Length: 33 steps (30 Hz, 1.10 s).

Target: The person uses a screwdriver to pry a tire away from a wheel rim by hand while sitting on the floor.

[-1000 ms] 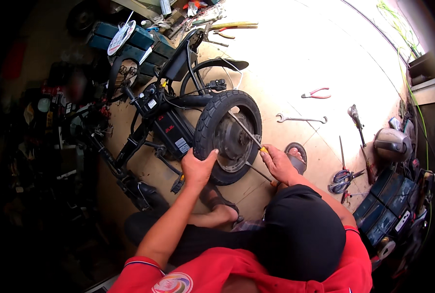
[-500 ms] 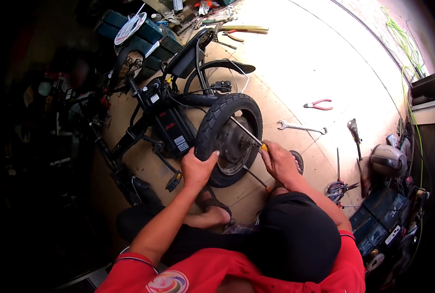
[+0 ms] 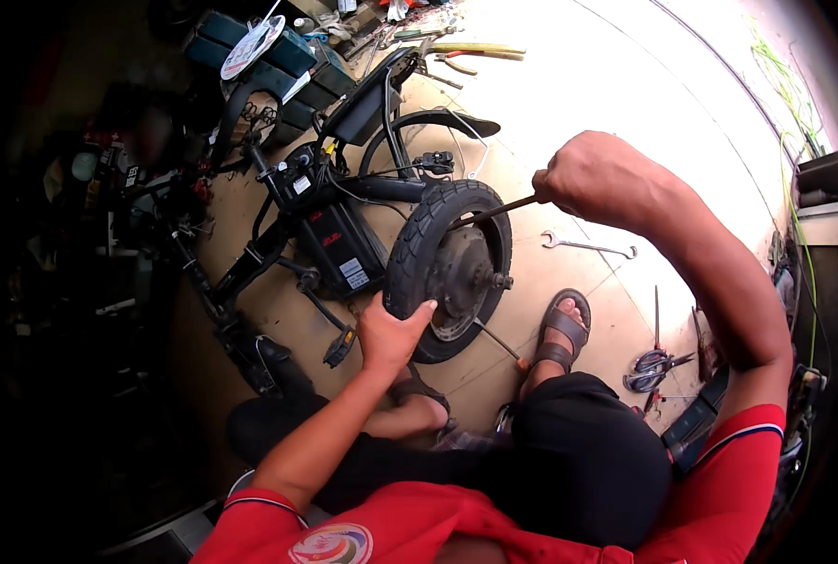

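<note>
Both hands are well apart here, and each is fully occupied. The black tyre [image 3: 410,246] is clamped by the left hand [image 3: 391,334], the thumb laid over its sidewall and the fingers wrapped about the tread, partly out of sight. Up and away to the right, a slim metal lever [image 3: 499,212] is gripped in the right hand [image 3: 593,179], a tight fist in which most of the handle is hidden. The lever is slanted across from that fist to the tyre's inner edge, beyond the left hand; how deep the tip is seated cannot be told.

Between the two hands, the grey hub [image 3: 463,273] is seen, tilted toward the right. A second rod with an orange handle [image 3: 522,364] is left unheld, angled out from the rim just right of the left hand, and its handle is placed close to the sandalled foot [image 3: 567,329]. Left of and beyond the left hand, a black box [image 3: 339,246] with red markings is carried on the bike frame [image 3: 391,190], which is laid out over the floor [image 3: 532,273]. A pedal [image 3: 340,348] is spotted just left of the left hand.

Nearer the body than the right fist, a wrench [image 3: 588,246] is laid flat; closer in again, scissors [image 3: 652,368] are framed by the bent right arm. Beyond both hands, a yellow-handled tool [image 3: 480,49] is seen.
</note>
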Tool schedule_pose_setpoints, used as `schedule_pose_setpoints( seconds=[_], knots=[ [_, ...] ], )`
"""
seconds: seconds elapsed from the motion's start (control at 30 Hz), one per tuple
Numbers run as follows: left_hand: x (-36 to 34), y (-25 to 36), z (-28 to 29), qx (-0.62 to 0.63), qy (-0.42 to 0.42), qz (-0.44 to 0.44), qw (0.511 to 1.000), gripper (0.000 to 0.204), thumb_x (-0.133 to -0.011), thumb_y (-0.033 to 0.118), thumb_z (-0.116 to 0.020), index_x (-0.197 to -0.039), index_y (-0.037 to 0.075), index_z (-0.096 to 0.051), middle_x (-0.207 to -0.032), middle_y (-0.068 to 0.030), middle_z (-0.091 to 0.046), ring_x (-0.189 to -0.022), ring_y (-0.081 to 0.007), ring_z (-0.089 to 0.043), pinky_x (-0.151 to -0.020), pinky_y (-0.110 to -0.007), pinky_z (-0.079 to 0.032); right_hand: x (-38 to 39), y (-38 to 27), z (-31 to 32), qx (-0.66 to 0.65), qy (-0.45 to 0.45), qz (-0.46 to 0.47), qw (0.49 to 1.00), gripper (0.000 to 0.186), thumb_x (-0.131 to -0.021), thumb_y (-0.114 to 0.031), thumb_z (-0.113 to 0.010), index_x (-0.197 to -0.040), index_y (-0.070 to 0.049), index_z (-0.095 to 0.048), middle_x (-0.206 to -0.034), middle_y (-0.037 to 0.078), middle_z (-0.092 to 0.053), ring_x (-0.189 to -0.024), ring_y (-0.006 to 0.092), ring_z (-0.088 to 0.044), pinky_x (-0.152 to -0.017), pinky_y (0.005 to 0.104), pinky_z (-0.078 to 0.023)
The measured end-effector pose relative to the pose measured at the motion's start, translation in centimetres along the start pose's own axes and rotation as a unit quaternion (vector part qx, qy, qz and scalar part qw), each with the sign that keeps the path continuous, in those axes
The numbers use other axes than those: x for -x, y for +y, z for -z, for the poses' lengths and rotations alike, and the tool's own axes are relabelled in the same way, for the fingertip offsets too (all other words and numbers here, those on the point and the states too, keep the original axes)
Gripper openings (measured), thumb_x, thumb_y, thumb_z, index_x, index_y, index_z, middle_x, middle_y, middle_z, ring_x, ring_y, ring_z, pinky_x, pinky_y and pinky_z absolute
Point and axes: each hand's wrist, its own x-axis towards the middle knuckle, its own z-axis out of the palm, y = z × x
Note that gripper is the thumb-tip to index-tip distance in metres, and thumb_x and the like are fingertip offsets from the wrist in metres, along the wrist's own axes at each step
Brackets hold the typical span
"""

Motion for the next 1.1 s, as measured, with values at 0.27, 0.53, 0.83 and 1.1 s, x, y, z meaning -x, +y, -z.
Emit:
schedule_pose_setpoints(
  seconds=[0.27, 0.53, 0.83, 1.1],
  knots=[
    [-4.5, 3.5, 2.4, -0.083, -0.155, -0.098, 0.980, 0.068, -0.078, 0.042, -0.092, -0.123, -0.004, -0.071, -0.109, -0.0201, -0.078, -0.101, -0.0314, -0.077, -0.092, -0.041, -0.058, -1.2, -1.8, 5.5, 0.078, -0.092, 0.085, 0.989, 0.006, -0.093, -0.004, -0.078, -0.096, -0.004, -0.083, -0.076, 0.010, -0.078, -0.074, 0.0203, -0.080, -0.060, 0.0310, -0.061],
    [-4.9, 5.4, 0.8, -0.119, -0.183, -0.085, 0.972, 0.044, -0.079, 0.031, -0.088, -0.108, 0.001, -0.075, -0.095, -0.0224, -0.077, -0.092, -0.0408, -0.075, -0.084, -0.046, -0.059, 7.7, -2.0, -4.6, -0.140, 0.032, -0.040, 0.989, 0.012, -0.093, -0.017, -0.074, -0.091, -0.008, -0.066, -0.077, 0.008, -0.070, -0.070, 0.0302, -0.070, -0.059, 0.0432, -0.053],
    [-6.0, 5.1, 0.6, -0.131, -0.173, -0.092, 0.972, 0.043, -0.079, 0.033, -0.087, -0.101, -0.001, -0.075, -0.091, -0.0227, -0.076, -0.089, -0.0415, -0.074, -0.082, -0.046, -0.058, 14.2, -17.2, -19.0, -0.487, 0.119, -0.344, 0.794, 0.025, -0.107, -0.027, -0.063, -0.112, -0.003, -0.067, -0.090, 0.020, -0.071, -0.085, 0.0323, -0.071, -0.079, 0.0390, -0.055],
    [-7.1, 6.3, -0.9, -0.172, -0.156, -0.123, 0.965, 0.048, -0.078, 0.039, -0.087, -0.097, -0.003, -0.074, -0.091, -0.0252, -0.075, -0.092, -0.0431, -0.074, -0.084, -0.047, -0.057, 9.7, -19.6, -23.4, -0.904, 0.009, -0.162, 0.396, 0.029, -0.109, -0.016, -0.063, -0.135, -0.005, -0.055, -0.137, 0.009, -0.064, -0.121, 0.0160, -0.062, -0.101, 0.0327, -0.052]
  ],
)
